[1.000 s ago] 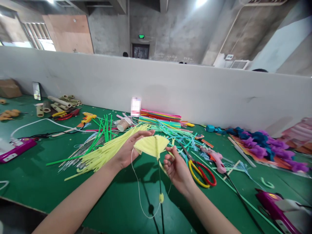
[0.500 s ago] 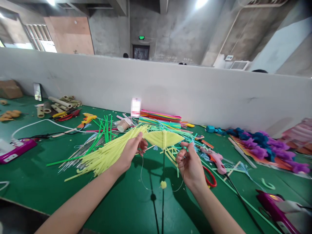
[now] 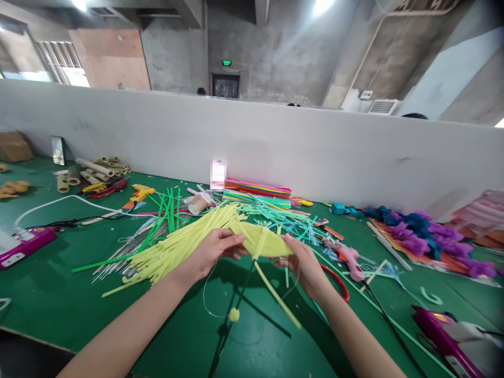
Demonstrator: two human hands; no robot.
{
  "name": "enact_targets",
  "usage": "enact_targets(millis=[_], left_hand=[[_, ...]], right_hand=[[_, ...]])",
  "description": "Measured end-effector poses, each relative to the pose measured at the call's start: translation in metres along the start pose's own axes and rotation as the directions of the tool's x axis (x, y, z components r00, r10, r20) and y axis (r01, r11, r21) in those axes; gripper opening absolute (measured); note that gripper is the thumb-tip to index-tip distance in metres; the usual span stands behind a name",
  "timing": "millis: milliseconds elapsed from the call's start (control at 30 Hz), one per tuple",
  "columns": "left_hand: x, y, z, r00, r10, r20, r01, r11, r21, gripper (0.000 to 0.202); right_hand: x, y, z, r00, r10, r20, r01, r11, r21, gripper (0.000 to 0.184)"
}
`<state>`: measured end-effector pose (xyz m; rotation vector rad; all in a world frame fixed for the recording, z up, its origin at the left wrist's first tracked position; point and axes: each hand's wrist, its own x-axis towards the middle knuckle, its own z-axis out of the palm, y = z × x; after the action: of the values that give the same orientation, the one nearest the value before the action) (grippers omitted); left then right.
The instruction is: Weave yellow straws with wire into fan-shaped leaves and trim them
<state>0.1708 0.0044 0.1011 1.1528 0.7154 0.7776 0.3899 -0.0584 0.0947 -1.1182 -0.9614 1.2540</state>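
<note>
A pale yellow, leaf-like piece of pipe cleaners [image 3: 271,242] with a raised middle rib is stretched between my hands. My left hand [image 3: 216,251] pinches its left end, thumb on top. At the right end, my right hand [image 3: 305,262] grips it with the thumb above and fingers beneath. A loose yellow pipe cleaner [image 3: 277,295] slants down from the rib's lower end. From the same spot a thin dark stick runs down, with a small yellow ball [image 3: 234,315] on it. Fine clear thread [image 3: 205,296] loops below both hands.
Yellow pipe cleaners [image 3: 169,252] lie in a heap beside my left forearm. Red-handled scissors [image 3: 336,281] and a pink glue gun [image 3: 352,262] are by my right hand. Power strips [image 3: 27,245] sit at both sides. A white partition [image 3: 157,131] closes off the table's back.
Both hands have closed onto the yellow piece's ends and lowered it, tilting it. The stick and ball have swung left, and a loose pipe cleaner now shows below the rib.
</note>
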Motion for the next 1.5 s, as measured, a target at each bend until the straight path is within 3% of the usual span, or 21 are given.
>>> enact_targets(millis=[100, 167, 333, 567, 767, 1100, 1500], left_hand=[[-0.006, -0.004, 0.01, 0.987, -0.059, 0.15, 0.046, 0.995, 0.086, 0.036], [-0.008, -0.009, 0.016, 0.98, -0.06, 0.187, 0.043, 0.995, 0.093, 0.039], [-0.009, -0.014, 0.02, 0.985, -0.075, 0.157, 0.066, 0.996, 0.063, 0.037], [-0.009, -0.012, 0.018, 0.979, -0.103, 0.177, 0.098, 0.994, 0.038, 0.034], [-0.008, -0.012, 0.019, 0.984, -0.124, 0.131, 0.125, 0.992, -0.002, 0.034], [-0.009, -0.013, 0.021, 0.982, -0.124, 0.145, 0.126, 0.992, -0.007, 0.03], [-0.008, -0.015, 0.02, 0.975, -0.135, 0.176, 0.135, 0.991, 0.015, 0.031]], right_hand=[[-0.002, -0.005, -0.005, 0.991, 0.088, 0.104, -0.08, 0.993, -0.083, 0.037], [-0.005, -0.006, -0.005, 0.971, 0.157, 0.178, -0.133, 0.982, -0.137, 0.037], [-0.008, -0.003, -0.005, 0.966, 0.175, 0.191, -0.13, 0.965, -0.23, 0.034], [-0.008, -0.002, -0.003, 0.973, 0.156, 0.168, -0.118, 0.97, -0.214, 0.033], [-0.005, -0.001, -0.005, 0.989, 0.113, 0.099, -0.091, 0.976, -0.198, 0.033], [-0.011, -0.005, 0.006, 0.968, 0.193, 0.163, -0.15, 0.958, -0.244, 0.031], [-0.011, -0.003, 0.009, 0.969, 0.175, 0.177, -0.125, 0.957, -0.261, 0.032]])
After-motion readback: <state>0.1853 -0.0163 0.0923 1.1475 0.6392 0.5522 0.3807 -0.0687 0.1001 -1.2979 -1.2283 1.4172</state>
